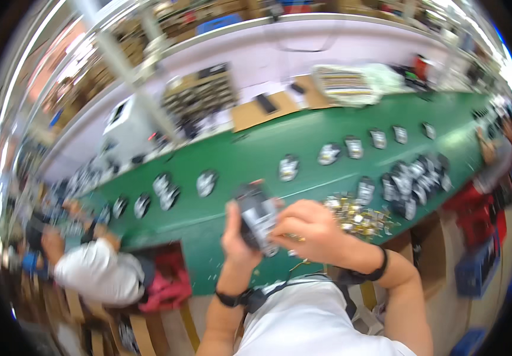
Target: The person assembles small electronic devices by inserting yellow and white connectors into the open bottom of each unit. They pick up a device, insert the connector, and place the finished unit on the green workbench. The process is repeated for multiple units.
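Note:
My left hand (236, 244) is wrapped round a dark oval device housing (255, 207) with grey and whitish parts in its face, held tilted above the bench. Its exact kind is blurred. My right hand (310, 230) pinches at the housing's lower right side, its fingertips pressed together. What they hold, if anything, is too small and smeared to name. Beyond my right hand lies a loose heap of small brass-coloured and silvery parts (360, 218). Farther right is a pile of similar dark housings (413, 181), with one housing (365, 190) lying apart from it.
A row of similar housings (288, 168) stretches along the green bench (238, 157). Cardboard sheets (265, 113) and stacked trays (199, 92) stand along the back. A co-worker in white (99, 270) sits left; another person (496, 157) works far right. A blue crate (475, 267) stands lower right.

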